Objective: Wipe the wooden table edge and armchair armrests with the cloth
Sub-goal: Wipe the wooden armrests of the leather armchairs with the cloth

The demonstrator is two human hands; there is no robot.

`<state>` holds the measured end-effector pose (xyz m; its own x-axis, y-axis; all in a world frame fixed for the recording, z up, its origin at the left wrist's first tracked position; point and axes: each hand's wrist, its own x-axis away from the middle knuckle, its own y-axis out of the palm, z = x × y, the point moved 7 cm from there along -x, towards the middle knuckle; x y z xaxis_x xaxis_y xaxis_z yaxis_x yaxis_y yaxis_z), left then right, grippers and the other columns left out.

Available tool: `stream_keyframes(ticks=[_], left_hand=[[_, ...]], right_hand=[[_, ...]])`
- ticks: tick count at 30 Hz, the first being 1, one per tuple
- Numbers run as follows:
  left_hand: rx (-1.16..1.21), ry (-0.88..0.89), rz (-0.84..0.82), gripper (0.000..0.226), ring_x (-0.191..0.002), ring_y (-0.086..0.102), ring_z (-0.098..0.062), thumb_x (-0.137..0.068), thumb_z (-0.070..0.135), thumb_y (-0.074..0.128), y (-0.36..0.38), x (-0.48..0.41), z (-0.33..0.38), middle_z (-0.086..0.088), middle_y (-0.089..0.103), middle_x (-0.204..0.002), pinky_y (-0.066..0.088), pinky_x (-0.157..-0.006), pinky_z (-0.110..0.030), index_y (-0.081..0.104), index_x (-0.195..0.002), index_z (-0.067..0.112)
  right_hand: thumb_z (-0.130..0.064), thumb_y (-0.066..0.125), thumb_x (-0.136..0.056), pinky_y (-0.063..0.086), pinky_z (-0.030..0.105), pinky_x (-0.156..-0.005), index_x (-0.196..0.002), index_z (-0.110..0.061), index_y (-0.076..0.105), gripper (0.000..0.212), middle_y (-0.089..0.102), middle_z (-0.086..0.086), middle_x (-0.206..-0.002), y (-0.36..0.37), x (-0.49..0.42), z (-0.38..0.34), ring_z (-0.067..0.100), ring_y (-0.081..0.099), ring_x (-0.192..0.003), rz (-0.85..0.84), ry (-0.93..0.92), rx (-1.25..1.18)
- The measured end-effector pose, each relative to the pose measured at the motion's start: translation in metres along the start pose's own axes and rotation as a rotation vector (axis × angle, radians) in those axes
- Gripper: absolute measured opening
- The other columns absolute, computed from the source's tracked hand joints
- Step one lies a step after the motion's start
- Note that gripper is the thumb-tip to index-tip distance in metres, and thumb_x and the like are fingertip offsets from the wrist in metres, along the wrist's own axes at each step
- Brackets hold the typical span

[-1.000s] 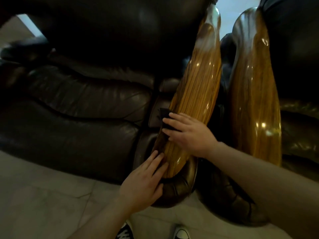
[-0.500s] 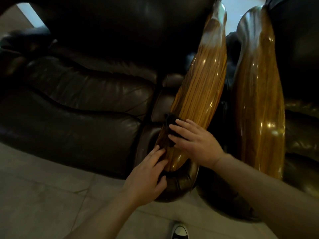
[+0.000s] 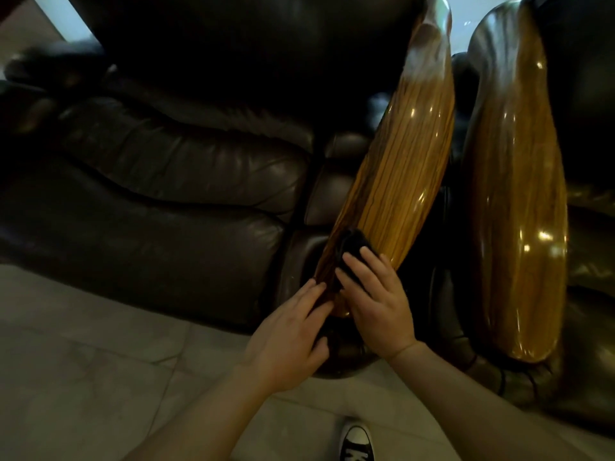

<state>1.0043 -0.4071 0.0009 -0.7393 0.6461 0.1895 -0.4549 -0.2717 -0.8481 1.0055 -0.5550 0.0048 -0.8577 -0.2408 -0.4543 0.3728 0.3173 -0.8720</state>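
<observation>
A glossy wooden armrest runs up the middle of the view, on the right side of a dark leather armchair. My right hand presses a dark cloth flat against the armrest's lower end, with the cloth showing past my fingertips. My left hand rests on the rounded leather front of the arm just below and to the left, fingers spread and touching the wood's edge. A second wooden armrest of the neighbouring chair stands to the right.
A narrow dark gap separates the two armrests. Pale floor tiles lie in front of the chairs. One black and white sneaker shows at the bottom edge. No table is in view.
My right hand with the cloth has slid down the armrest toward its lower end, closer to my left hand, which stays on the arm's front. The view has shifted slightly.
</observation>
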Motion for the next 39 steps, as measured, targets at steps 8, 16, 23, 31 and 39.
stream_keyframes(ticks=[8, 16, 23, 31, 39], left_hand=[[0.023, -0.143, 0.033, 0.057, -0.149, 0.008, -0.009, -0.095, 0.042, 0.041, -0.016, 0.037, -0.015, 0.006, 0.016, -0.163, 0.019, -0.122, -0.036, 0.029, -0.15, 0.031], [-0.043, -0.358, 0.162, 0.068, -0.15, 0.009, -0.016, -0.092, 0.044, 0.045, -0.077, 0.083, -0.023, 0.0, 0.018, -0.162, 0.002, -0.118, -0.035, 0.019, -0.153, 0.03], [-0.152, -0.44, 0.216, 0.076, -0.15, 0.016, -0.022, -0.083, 0.055, 0.04, -0.155, 0.132, 0.0, -0.004, 0.026, -0.16, 0.011, -0.116, -0.046, 0.017, -0.152, 0.032], [-0.169, -0.456, 0.364, 0.076, -0.147, 0.025, -0.026, -0.079, 0.059, 0.031, -0.234, 0.184, 0.044, -0.008, 0.035, -0.156, 0.023, -0.114, -0.053, 0.018, -0.149, 0.033], [-0.169, -0.443, 0.405, 0.076, -0.15, 0.016, -0.026, -0.083, 0.056, 0.037, -0.277, 0.226, 0.052, -0.008, 0.027, -0.16, 0.016, -0.117, -0.053, 0.017, -0.152, 0.03]], right_hand=[[-0.025, 0.056, -0.097, 0.048, 0.039, -0.084, -0.114, -0.017, 0.067, 0.021, 0.066, 0.005, -0.117, 0.015, -0.046, -0.055, 0.027, 0.058, -0.096, -0.256, -0.325, 0.075], [-0.045, 0.053, -0.095, 0.055, 0.026, -0.064, -0.111, -0.031, 0.064, 0.024, 0.063, -0.01, -0.087, -0.03, -0.118, -0.064, 0.008, 0.062, -0.073, -0.423, 0.04, -0.035], [-0.045, 0.061, -0.092, 0.049, 0.015, -0.059, -0.106, -0.036, 0.063, 0.017, 0.067, -0.014, -0.089, -0.129, -0.13, -0.098, 0.001, 0.063, -0.075, -0.362, 0.222, -0.181], [-0.044, 0.065, -0.092, 0.048, 0.011, -0.061, -0.119, -0.033, 0.065, 0.029, 0.072, -0.013, -0.101, -0.224, -0.157, -0.133, 0.0, 0.066, -0.081, -0.297, 0.333, -0.318], [-0.043, 0.066, -0.092, 0.039, 0.008, -0.058, -0.121, -0.033, 0.065, 0.031, 0.07, -0.014, -0.102, -0.271, -0.181, -0.167, -0.002, 0.062, -0.078, -0.277, 0.317, -0.332]])
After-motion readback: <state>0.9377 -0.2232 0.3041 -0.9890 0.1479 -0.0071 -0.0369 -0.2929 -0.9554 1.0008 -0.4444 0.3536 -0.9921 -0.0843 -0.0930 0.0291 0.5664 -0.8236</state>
